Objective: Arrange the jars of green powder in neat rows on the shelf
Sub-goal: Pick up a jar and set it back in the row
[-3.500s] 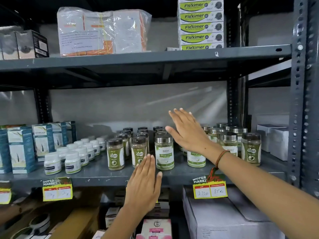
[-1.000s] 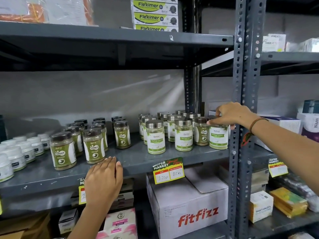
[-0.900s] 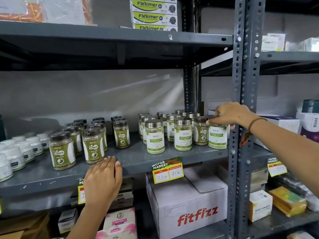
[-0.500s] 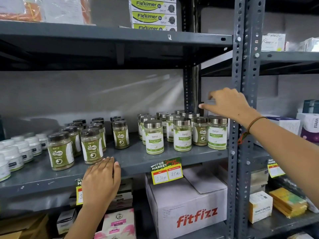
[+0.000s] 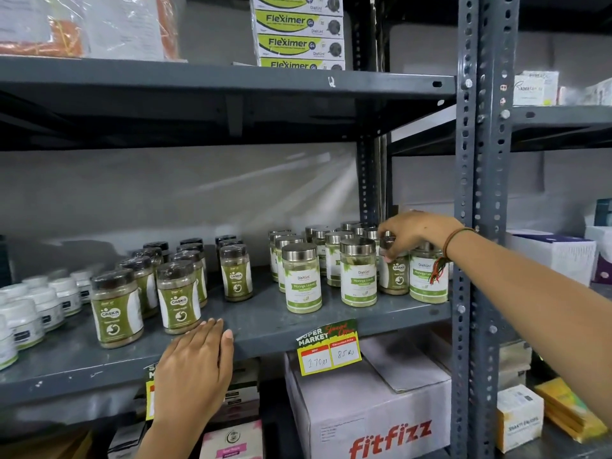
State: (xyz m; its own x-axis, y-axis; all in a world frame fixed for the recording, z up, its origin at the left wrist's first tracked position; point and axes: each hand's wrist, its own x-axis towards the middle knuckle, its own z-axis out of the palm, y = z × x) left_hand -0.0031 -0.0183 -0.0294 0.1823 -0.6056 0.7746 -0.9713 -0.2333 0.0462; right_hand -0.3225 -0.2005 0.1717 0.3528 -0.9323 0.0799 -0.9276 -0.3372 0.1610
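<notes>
White tubs (image 5: 31, 309) at left, Fleximer boxes (image 5: 299, 44) above, fitfizz carton (image 5: 367, 409) below

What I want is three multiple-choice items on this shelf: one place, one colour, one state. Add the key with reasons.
1. The left hand rests on: A) the shelf's front edge; B) the Fitfizz box; C) a white tub.
2. The Moringa Leaves jars have lids that are: A) red; B) silver; C) blue.
3. The right hand is: A) flat on the shelf; B) holding a price tag; C) closed on a dark-lidded Gaska jar.
Key: 1 A, its fingertips lie over the grey edge; 2 B, the caps shine metallic; 3 C, its fingers wrap that jar's lid.
</notes>
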